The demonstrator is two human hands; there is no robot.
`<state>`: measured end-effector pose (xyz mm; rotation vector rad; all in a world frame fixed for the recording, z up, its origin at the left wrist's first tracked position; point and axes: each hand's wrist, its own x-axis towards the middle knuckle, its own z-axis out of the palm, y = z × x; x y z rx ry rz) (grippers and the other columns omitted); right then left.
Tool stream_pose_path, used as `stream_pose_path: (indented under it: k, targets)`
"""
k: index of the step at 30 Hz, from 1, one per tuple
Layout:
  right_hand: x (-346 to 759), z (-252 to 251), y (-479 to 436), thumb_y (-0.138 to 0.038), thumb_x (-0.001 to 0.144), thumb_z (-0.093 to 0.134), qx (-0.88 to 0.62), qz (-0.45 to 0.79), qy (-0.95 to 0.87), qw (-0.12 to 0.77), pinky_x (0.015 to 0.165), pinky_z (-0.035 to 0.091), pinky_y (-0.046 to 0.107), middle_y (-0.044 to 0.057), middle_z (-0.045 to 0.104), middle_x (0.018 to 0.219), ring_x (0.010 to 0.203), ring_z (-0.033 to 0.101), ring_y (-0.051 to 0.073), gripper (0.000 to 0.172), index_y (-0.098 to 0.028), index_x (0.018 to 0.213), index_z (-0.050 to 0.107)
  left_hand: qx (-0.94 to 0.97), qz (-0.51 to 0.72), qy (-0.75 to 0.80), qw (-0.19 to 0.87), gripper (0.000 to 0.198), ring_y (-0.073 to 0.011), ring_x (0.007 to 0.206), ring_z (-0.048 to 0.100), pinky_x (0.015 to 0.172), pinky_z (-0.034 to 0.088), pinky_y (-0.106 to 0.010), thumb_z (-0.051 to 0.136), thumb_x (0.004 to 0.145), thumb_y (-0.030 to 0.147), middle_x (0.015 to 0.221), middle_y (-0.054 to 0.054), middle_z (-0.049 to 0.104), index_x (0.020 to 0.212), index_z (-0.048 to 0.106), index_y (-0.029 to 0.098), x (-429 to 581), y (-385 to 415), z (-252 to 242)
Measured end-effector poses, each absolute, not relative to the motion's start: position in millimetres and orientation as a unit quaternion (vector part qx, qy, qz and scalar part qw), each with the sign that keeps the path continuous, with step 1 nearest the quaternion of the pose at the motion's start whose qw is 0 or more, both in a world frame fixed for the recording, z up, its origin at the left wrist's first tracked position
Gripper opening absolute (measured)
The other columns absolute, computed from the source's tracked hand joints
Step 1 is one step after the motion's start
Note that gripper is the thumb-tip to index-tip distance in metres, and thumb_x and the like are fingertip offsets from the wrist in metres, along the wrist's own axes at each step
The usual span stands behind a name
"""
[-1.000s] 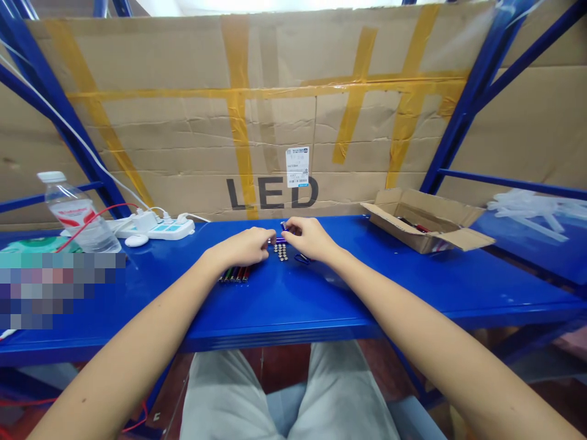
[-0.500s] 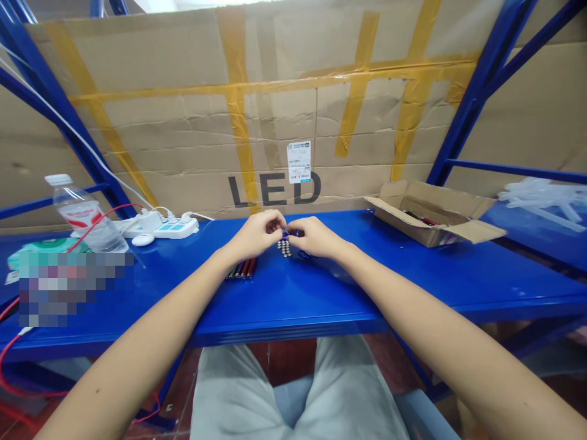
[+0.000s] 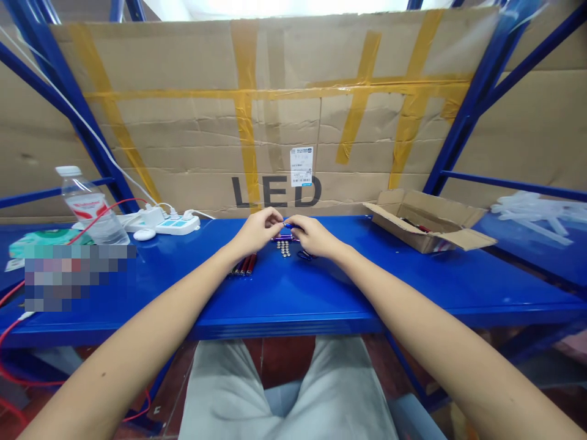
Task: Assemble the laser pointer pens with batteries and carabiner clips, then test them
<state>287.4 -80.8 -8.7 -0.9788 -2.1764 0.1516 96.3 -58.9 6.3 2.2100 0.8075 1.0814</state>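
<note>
My left hand and my right hand meet fingertip to fingertip over the blue table. Pinched between them is a small blue piece, too small to name and mostly covered by the fingers. Just under it a shiny purple tube lies crosswise on the table. In front of that tube, small round silver button cells are laid out in rows. Dark looped pieces lie below my right hand. Beside my left wrist several slim red and dark metal tubes rest side by side, partly hidden by it.
An open cardboard box with a few slim items stands at the right. Translucent plastic tubes lie beyond it. On the left are a power strip, a water bottle and a red cable. A large cardboard sheet closes off the back.
Both hands have lifted slightly off the purple tube, which now shows lying on the table. The blue piece has come into view between the fingertips. The camera view has shifted a little.
</note>
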Motion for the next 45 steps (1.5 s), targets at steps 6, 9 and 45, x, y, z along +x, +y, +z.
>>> stream_pose_path:
  k: [6,9,45]
  targets:
    - [289,-8,-86,-0.016,0.083,0.054,-0.403,0.059,-0.825,0.392,0.077,0.042,0.031,0.007,0.063,0.094,0.086,0.058,0.02,0.02,-0.017,0.103,0.052,0.838,0.366,0.299,0.274,0.01,-0.014,0.061,0.059,0.061,0.047,-0.028,0.059,0.083,0.026,0.063,0.001,0.062,0.08,0.058,0.017,95,-65,10]
    - [291,-9,-87,-0.015,0.081,0.054,-0.4,0.051,-0.829,0.388,0.072,0.04,0.03,0.005,0.061,0.088,0.079,0.055,0.018,0.012,-0.018,0.092,0.05,0.851,0.35,0.299,0.252,0.01,-0.014,0.061,0.058,0.059,0.045,-0.026,0.058,0.083,0.027,0.064,0.001,0.061,0.08,0.059,0.017,95,-66,9]
    - [284,-14,-86,-0.009,0.08,0.046,-0.397,0.042,-0.831,0.387,0.068,0.04,0.029,0.003,0.056,0.085,0.075,0.051,0.017,0.014,-0.02,0.088,0.045,0.854,0.351,0.297,0.243,0.013,-0.0133,0.056,0.056,0.058,0.042,-0.025,0.055,0.084,0.026,0.058,0.002,0.06,0.075,0.058,0.017,103,-76,4]
